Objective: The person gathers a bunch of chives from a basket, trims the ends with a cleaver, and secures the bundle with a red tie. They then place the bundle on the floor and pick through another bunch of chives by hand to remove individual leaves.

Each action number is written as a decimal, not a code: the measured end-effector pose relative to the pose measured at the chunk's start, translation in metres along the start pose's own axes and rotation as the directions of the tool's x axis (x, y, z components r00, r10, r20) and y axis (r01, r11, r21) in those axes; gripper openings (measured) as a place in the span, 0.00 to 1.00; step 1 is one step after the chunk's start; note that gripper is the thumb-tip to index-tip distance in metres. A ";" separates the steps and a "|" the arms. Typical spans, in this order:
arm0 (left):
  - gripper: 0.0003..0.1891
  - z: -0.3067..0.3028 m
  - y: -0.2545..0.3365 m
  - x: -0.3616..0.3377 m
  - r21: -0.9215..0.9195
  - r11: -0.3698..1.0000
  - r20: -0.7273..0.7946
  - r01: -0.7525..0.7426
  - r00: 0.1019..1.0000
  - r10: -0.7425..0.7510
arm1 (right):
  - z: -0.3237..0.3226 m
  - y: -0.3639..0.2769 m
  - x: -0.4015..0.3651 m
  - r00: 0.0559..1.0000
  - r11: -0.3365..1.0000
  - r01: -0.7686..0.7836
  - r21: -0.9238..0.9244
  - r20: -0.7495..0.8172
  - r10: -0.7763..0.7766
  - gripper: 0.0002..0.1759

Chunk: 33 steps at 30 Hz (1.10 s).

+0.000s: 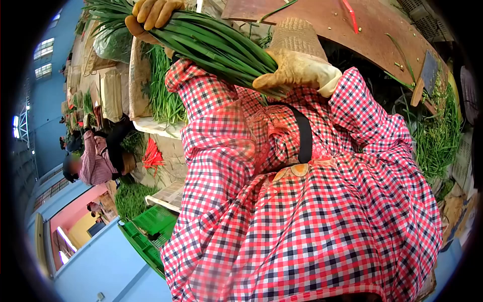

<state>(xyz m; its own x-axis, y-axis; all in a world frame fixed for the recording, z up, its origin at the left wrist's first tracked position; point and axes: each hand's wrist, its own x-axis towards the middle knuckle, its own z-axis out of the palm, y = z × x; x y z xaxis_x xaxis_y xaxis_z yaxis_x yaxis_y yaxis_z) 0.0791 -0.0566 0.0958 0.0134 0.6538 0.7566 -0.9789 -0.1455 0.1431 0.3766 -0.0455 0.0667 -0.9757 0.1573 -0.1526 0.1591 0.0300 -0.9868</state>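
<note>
A bunch of long, flat green garlic chives (216, 48) slants across the top of the head view, in front of my chest. My left hand (153, 15), in a tan work glove, wraps its fingers round the leafy part. At the pale stem ends, my right hand (294, 70), in a stained cream glove, is pressed against the bunch with its fingers partly hidden. Red checked sleeves and an apron (302, 221) cover my arms and body. A tan woven surface (297, 38) shows just beyond my right hand.
A brown board (382, 38) with a red strip (350, 17) and a wooden-handled blade (426, 75) lies beyond my hands. Loose greens (437, 136) are at right. At left are more chives (165, 85), red ties (153, 154), a green crate (151, 221) and a seated person (98, 158).
</note>
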 end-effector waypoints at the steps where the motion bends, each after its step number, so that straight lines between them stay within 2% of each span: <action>1: 0.12 0.004 -0.004 -0.004 0.004 1.000 0.007 -0.024 1.000 0.024 | 0.006 -0.002 -0.001 0.998 0.992 -0.037 0.117 0.050 0.032 0.37; 3: 0.11 0.007 -0.008 -0.003 0.009 0.998 0.029 -0.063 0.998 0.063 | 0.016 0.002 -0.002 0.986 0.935 -0.119 0.335 0.148 0.072 0.38; 4: 0.17 0.010 -0.009 -0.005 0.019 0.995 0.061 -0.098 0.993 0.097 | 0.025 0.007 -0.002 0.991 0.916 -0.030 0.400 0.130 -0.024 0.40; 5: 0.15 0.010 -0.010 -0.006 0.034 0.991 0.059 -0.127 0.990 0.125 | 0.033 0.009 -0.002 0.979 0.918 0.197 0.344 -0.020 -0.202 0.38; 7: 0.10 0.014 -0.007 -0.009 0.053 0.995 0.051 -0.090 0.995 0.087 | 0.040 0.019 0.003 0.907 0.912 0.409 0.014 -0.116 -0.405 0.39; 8: 0.09 0.016 -0.005 -0.010 0.072 0.994 0.047 -0.078 0.996 0.074 | 0.043 0.023 0.001 0.951 0.952 0.295 0.084 -0.128 -0.283 0.40; 9: 0.08 0.016 -0.008 -0.010 0.111 0.991 0.045 -0.080 0.996 0.076 | 0.044 0.024 0.002 0.969 0.952 0.243 0.185 -0.078 -0.232 0.40; 11: 0.08 0.012 -0.013 -0.007 0.118 0.988 0.052 -0.099 0.994 0.093 | 0.048 0.039 0.004 0.963 0.940 0.248 0.234 -0.163 -0.213 0.40; 12: 0.08 0.009 -0.014 -0.005 0.090 0.989 0.058 -0.113 0.992 0.108 | 0.047 0.018 -0.003 0.956 0.905 0.271 0.329 -0.199 -0.214 0.40; 13: 0.08 0.008 -0.020 -0.001 0.061 0.990 0.064 -0.126 0.990 0.122 | 0.041 0.016 -0.004 0.970 0.938 0.225 0.263 -0.155 -0.189 0.43; 14: 0.09 0.007 -0.029 0.001 0.034 0.980 0.016 -0.194 0.981 0.193 | 0.035 0.010 -0.011 0.984 0.938 0.150 0.312 -0.143 -0.110 0.42; 15: 0.09 0.002 -0.032 0.003 0.035 0.980 0.019 -0.197 0.980 0.196 | 0.030 -0.001 -0.019 0.992 0.929 0.074 0.362 -0.125 -0.030 0.42; 16: 0.11 -0.004 -0.041 0.006 0.013 0.977 0.065 -0.212 0.975 0.210 | 0.026 0.000 -0.022 0.989 0.962 0.045 0.268 -0.144 -0.006 0.38; 18: 0.15 -0.025 -0.049 0.007 0.006 0.970 0.127 -0.244 0.962 0.242 | 0.014 0.002 -0.031 0.978 0.972 0.053 0.229 -0.211 -0.003 0.36; 21: 0.17 -0.039 -0.073 0.023 -0.061 0.967 0.162 -0.247 0.954 0.254 | 0.015 0.022 -0.032 0.938 0.988 0.117 0.098 -0.338 -0.078 0.33; 22: 0.18 -0.040 -0.082 0.030 -0.091 0.963 0.145 -0.254 0.953 0.265 | 0.014 0.018 -0.036 0.934 0.991 0.096 0.088 -0.353 -0.059 0.32; 23: 0.20 -0.046 -0.085 0.032 -0.083 0.973 0.192 -0.217 0.954 0.229 | 0.013 0.016 -0.042 0.927 0.994 0.074 0.075 -0.373 -0.041 0.31; 25: 0.21 -0.047 -0.099 0.038 -0.078 0.986 0.194 -0.149 0.967 0.162 | 0.005 0.024 -0.050 0.927 0.995 0.082 0.055 -0.371 -0.056 0.29; 26: 0.22 -0.048 -0.104 0.041 -0.090 0.983 0.126 -0.158 0.978 0.169 | -0.002 0.026 -0.055 0.925 0.996 0.081 0.042 -0.374 -0.060 0.28; 29: 0.25 -0.059 -0.113 0.045 -0.145 0.972 -0.120 -0.183 0.979 0.166 | -0.037 0.011 -0.080 0.946 0.994 -0.022 0.108 -0.320 0.056 0.21; 30: 0.25 -0.067 -0.104 0.046 -0.050 0.990 -0.224 -0.131 0.968 0.116 | -0.049 0.015 -0.084 0.940 0.987 0.042 0.157 -0.341 0.014 0.18; 31: 0.26 -0.080 -0.091 0.048 0.041 0.997 -0.332 -0.069 0.940 0.078 | -0.069 0.013 -0.093 0.912 0.958 -0.228 0.174 -0.307 0.273 0.16; 32: 0.31 -0.098 -0.078 0.052 0.169 0.986 -0.451 -0.006 0.889 0.083 | -0.086 0.000 -0.103 0.887 0.931 -0.295 0.213 -0.301 0.350 0.15; 33: 0.34 -0.078 -0.083 0.065 0.404 0.907 -0.606 0.120 0.777 0.168 | -0.100 -0.017 -0.111 0.858 0.898 -0.359 0.252 -0.290 0.425 0.14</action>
<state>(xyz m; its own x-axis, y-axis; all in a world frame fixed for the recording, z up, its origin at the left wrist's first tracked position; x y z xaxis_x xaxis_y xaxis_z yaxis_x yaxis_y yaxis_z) 0.1456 0.0560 0.0831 -0.2774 0.9340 0.2252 -0.8037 -0.3540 0.4783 0.4975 0.0354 0.1056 -0.7255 0.4342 -0.5340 0.4556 -0.2785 -0.8455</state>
